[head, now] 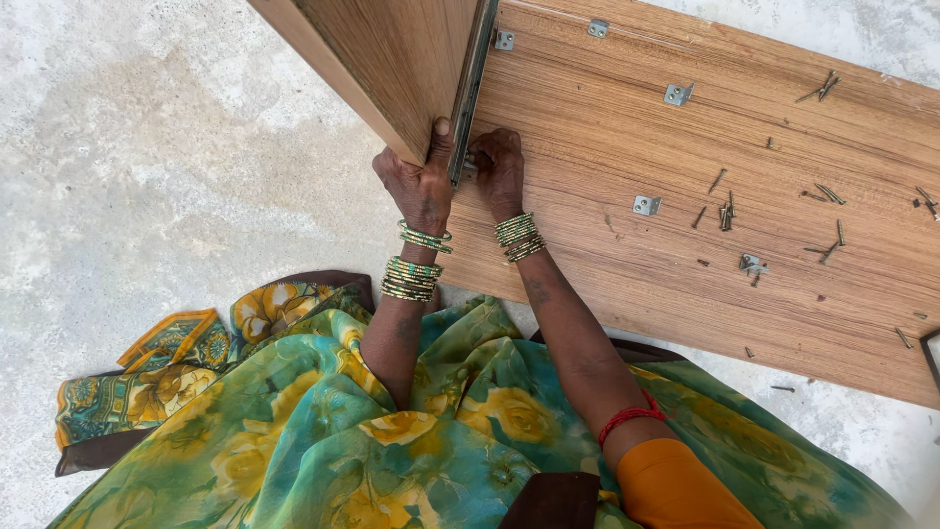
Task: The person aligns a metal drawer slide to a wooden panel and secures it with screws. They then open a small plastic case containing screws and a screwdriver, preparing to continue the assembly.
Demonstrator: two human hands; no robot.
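Note:
An upright wooden panel point(392, 54) stands on edge against a flat wooden board point(627, 127) lying on the floor. My left hand point(419, 181) grips the near corner of the upright panel, thumb on its edge. My right hand point(499, 168) is closed beside it at the joint, fingers pinched on a small metal bracket point(470, 172) that is mostly hidden. Both wrists carry green and gold bangles.
Small metal corner brackets point(645, 205) and several loose screws point(726, 214) lie scattered over the flat board. Grey concrete floor point(157, 167) lies to the left. Green and yellow floral cloth point(323, 421) covers my lap in the foreground.

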